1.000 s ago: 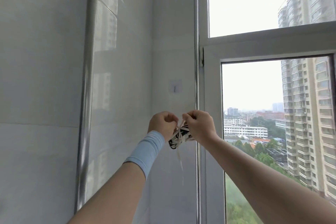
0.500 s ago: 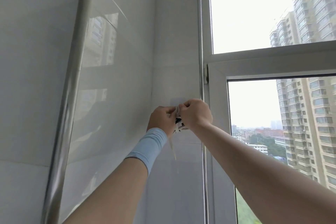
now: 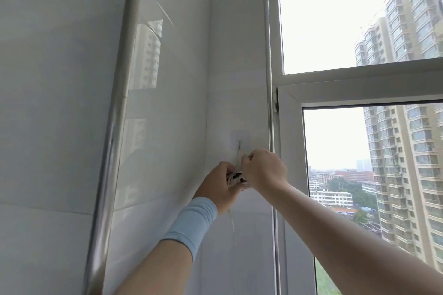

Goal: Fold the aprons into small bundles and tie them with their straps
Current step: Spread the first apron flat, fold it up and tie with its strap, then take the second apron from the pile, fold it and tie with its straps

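A small black-and-white apron bundle [image 3: 236, 177] is raised against the white tiled wall, mostly hidden between my two hands. My left hand [image 3: 219, 184], with a light blue wristband, grips the bundle from below and the left. My right hand [image 3: 263, 170] is curled over its right side and pinches a pale strap [image 3: 237, 159] that runs up to a small white adhesive wall hook [image 3: 239, 142]. Another loose strap end [image 3: 232, 219] hangs down below my left hand.
A shiny metal pipe [image 3: 119, 112] runs up the wall at the left. A white window frame [image 3: 285, 146] stands just right of the hook, with high-rise buildings outside. A thin metal strip [image 3: 269, 103] edges the wall corner.
Both hands have lifted the bundle up to the wall, just under the hook. The strap now reaches the hook, and my view has tilted upward.
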`<move>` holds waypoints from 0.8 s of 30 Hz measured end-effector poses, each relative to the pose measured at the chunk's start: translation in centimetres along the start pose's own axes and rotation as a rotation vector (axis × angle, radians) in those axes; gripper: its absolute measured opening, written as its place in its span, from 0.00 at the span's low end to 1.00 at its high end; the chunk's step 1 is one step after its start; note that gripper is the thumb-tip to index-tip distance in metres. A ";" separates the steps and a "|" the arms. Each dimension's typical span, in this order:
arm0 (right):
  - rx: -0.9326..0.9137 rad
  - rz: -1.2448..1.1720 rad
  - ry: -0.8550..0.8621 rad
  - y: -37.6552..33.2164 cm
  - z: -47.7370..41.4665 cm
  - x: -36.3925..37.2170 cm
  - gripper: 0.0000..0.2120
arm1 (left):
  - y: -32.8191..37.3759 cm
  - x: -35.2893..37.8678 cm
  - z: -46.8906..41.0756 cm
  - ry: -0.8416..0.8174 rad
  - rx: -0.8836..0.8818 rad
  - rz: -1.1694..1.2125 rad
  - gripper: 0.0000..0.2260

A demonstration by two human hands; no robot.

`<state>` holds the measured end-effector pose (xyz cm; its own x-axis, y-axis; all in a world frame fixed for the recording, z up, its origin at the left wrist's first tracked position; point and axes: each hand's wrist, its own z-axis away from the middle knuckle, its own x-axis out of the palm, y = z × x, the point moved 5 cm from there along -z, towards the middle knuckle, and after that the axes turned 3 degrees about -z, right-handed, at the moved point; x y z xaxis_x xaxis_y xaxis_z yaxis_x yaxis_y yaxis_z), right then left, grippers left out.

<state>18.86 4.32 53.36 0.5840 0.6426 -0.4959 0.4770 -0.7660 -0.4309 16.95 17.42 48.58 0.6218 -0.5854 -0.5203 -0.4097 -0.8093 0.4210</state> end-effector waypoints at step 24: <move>-0.486 0.262 -0.203 2.0 9.1 0.6 0.34 | 2.7 -1.6 5.9 0.137 0.196 -0.382 0.18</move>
<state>14.17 3.32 45.38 0.6086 0.3845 -0.6941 0.6080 -0.7881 0.0965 10.93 15.83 46.18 0.8303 -0.2413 -0.5024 -0.2438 -0.9679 0.0619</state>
